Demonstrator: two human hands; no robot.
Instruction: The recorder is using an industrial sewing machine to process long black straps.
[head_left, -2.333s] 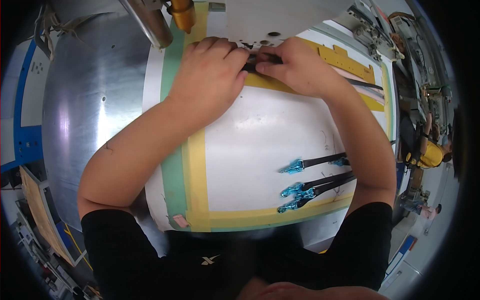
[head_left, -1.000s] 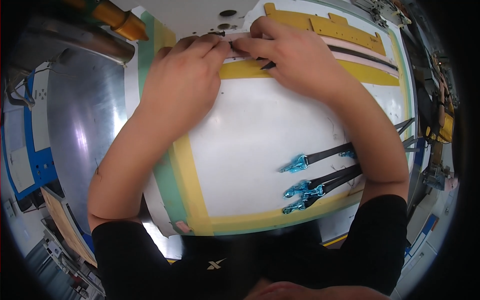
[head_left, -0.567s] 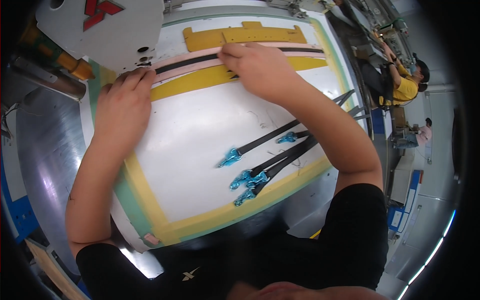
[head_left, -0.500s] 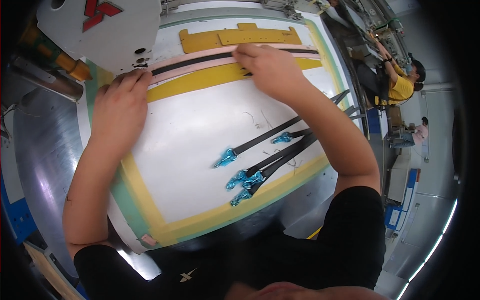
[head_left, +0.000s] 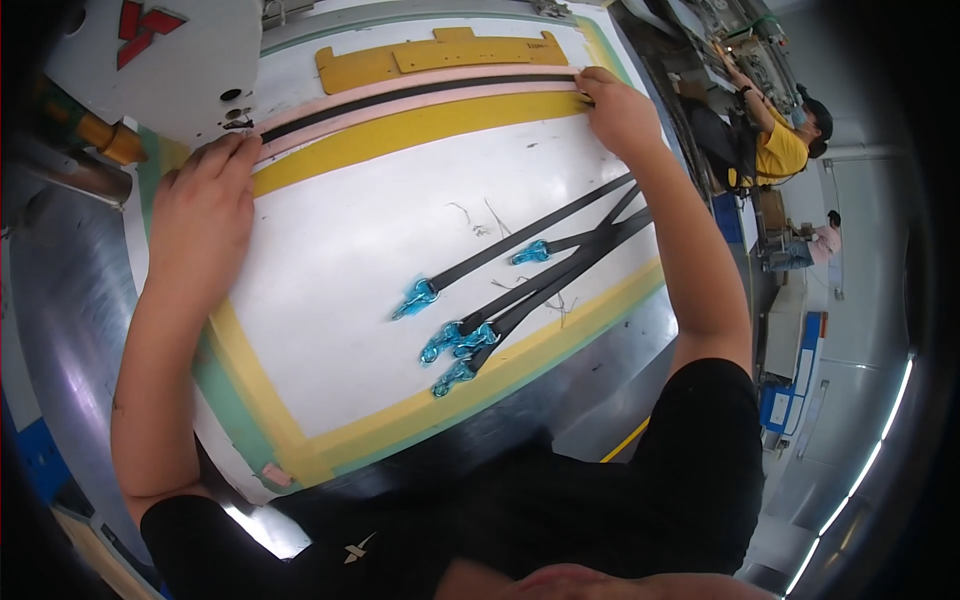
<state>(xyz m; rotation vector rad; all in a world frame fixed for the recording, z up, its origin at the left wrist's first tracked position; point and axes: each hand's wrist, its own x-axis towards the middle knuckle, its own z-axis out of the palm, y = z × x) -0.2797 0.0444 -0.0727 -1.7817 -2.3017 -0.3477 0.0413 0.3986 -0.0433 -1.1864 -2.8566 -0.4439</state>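
My left hand has its fingers bunched on the left end of a pink strip with a narrow black band along it. My right hand pinches the strip's right end; a small dark pointed item shows under its fingers, too hidden to name. A curved yellow piece lies just below the strip, a notched yellow template above it. Several black straps with blue-wrapped metal clasps lie on the white board.
At upper left are a grey machine head, a brass fitting and a metal cylinder. The board, edged with green and yellow tape, sits on a metal table. A co-worker in yellow and another in pink are at right.
My right hand has slid rightward along the strip to its far end, exposing more of it. My left hand stays at the left end. The camera view has shifted, showing more of the co-workers.
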